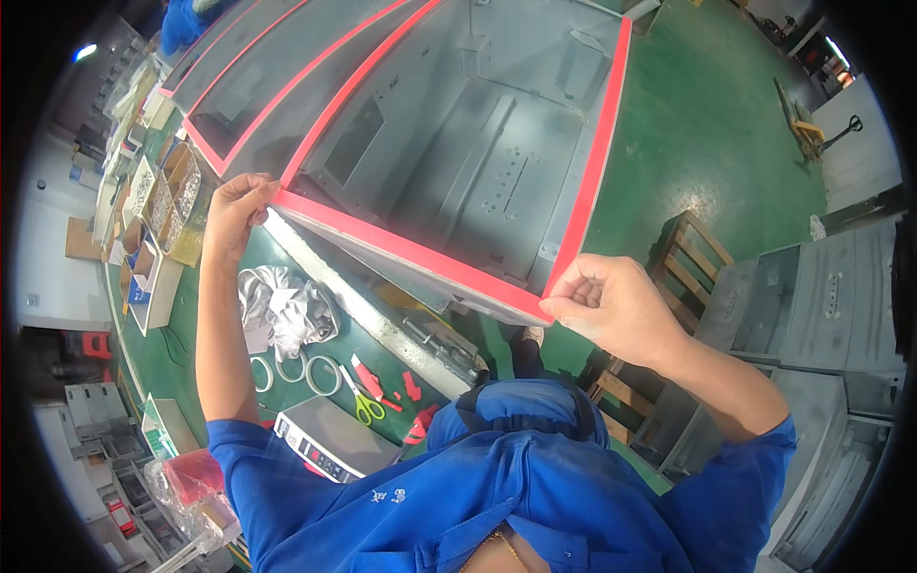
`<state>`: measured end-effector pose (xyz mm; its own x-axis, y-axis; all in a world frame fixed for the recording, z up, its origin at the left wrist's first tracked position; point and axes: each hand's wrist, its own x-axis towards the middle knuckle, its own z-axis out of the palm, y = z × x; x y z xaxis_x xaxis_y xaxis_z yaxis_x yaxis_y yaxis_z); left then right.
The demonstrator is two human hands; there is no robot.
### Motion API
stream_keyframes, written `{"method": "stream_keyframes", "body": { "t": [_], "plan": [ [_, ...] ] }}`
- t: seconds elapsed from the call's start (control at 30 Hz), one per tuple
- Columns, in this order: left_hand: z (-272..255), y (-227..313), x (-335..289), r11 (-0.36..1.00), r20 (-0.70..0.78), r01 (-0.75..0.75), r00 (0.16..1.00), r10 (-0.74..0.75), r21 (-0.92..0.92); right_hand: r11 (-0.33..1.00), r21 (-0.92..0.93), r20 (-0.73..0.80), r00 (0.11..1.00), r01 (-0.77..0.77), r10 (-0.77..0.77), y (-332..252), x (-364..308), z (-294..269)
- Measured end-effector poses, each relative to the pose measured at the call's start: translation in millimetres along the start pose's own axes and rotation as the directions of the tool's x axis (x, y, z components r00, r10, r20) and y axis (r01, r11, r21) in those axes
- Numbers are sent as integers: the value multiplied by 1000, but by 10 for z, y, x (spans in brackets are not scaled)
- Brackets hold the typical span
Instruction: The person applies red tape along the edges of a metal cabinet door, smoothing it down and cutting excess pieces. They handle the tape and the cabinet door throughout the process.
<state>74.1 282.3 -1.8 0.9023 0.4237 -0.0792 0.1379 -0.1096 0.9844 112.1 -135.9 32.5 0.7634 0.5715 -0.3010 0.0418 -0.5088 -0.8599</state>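
A grey metal cabinet (506, 162) lies in front of me with its open side up, its rim lined with red tape. Along the near rim runs a straight red tape strip (401, 243). At the strip's left end, my left hand (237, 210) is closed in a pinch on it by the cabinet corner. Thumb and fingers of my right hand (619, 304) are closed on its other end, at the near right corner. Whether the strip is fully stuck down between them I cannot tell.
More red-edged grey cabinets (248, 100) line up to the left. On the green table are scissors (367, 409), tape rolls (323, 375), a crumpled grey cloth (287, 310), red tape scraps (420, 425) and a control box (330, 441). A wooden pallet (693, 253) stands right.
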Motion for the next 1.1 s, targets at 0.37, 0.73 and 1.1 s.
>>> {"method": "stream_keyframes", "body": {
  "t": [0.37, 0.73, 1.1],
  "plan": [
    [-5, -6, 2, 1000, 12, -9, 1000, 9, 5, 1000, 14, 74, 997, 0, -1, -44, -80, 28],
    [-10, -17, 1, 1000, 13, -14, 1000, 14, 4, 999, 33, 79, 997, -16, 14, -40, 12, -52],
    [4, -21, -5, 1000, 10, -21, 1000, 21, -11, 999, 28, 79, 997, -23, 21, -16, 18, -38]
  ]
}}
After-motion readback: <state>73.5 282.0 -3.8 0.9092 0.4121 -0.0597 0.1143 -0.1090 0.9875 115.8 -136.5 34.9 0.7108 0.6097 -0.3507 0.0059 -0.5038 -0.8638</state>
